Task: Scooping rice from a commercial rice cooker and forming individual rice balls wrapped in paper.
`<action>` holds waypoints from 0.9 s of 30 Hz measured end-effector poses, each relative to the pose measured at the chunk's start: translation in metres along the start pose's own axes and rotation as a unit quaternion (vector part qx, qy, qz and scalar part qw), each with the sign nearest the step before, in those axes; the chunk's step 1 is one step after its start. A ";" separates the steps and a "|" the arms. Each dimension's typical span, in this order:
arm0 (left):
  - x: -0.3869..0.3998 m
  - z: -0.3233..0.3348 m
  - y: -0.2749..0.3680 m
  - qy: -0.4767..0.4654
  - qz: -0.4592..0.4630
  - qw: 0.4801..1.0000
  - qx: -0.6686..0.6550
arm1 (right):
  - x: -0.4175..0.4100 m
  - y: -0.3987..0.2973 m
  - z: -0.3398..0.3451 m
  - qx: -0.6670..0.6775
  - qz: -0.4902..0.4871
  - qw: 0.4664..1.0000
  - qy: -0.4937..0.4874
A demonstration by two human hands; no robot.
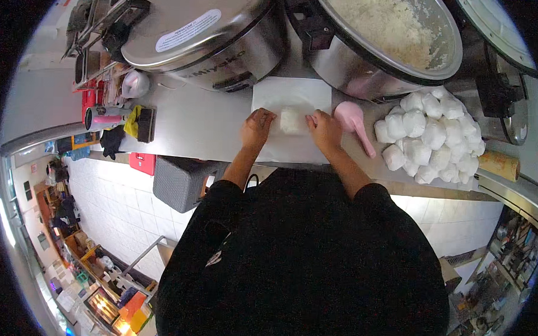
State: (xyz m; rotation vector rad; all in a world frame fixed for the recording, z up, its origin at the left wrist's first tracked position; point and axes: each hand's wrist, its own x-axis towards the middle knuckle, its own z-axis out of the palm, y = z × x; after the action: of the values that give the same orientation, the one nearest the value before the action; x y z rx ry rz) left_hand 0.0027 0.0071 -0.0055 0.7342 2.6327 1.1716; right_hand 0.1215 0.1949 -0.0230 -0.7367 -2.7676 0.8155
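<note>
A pale block of cooked rice [290, 120] lies on thin white wrapping paper [292, 150] on the metal counter. To its left, my left hand [258, 126] has its fingertips pinched together on the thin wrapping. My right hand [326, 132] pinches the wrapping on the right side of the rice. Just right of that hand rests a pink plastic scoop [351, 118], its handle angled towards me. Farther right is a heap of white wrapped rice portions [430, 133], stacked several high.
Behind the paper stand a closed Miyako rice cooker [228, 64] and an open rice cooker [352, 75] holding rice [389, 28]. A yellow cloth [132, 122] and a dark phone-like object [146, 124] lie at the left. A beige roll [499, 165] sits right of the heap.
</note>
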 end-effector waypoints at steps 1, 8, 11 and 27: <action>-0.001 0.001 -0.006 0.000 0.004 1.000 0.000 | -0.001 0.001 0.000 0.000 0.001 1.000 0.004; 0.007 -0.020 0.003 -0.001 0.094 0.991 0.096 | 0.000 -0.001 -0.022 0.059 -0.058 0.996 0.026; 0.025 -0.010 -0.002 -0.026 0.189 0.974 0.121 | 0.018 0.004 -0.019 0.043 -0.106 0.992 0.046; 0.039 -0.010 0.020 0.005 0.172 0.965 0.196 | 0.053 0.015 -0.005 -0.029 -0.171 0.985 -0.011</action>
State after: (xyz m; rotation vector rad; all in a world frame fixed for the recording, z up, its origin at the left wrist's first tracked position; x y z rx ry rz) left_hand -0.0270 0.0315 0.0172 1.3018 2.8562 0.7151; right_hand 0.0837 0.2350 -0.0262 -0.2476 -2.8303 0.6780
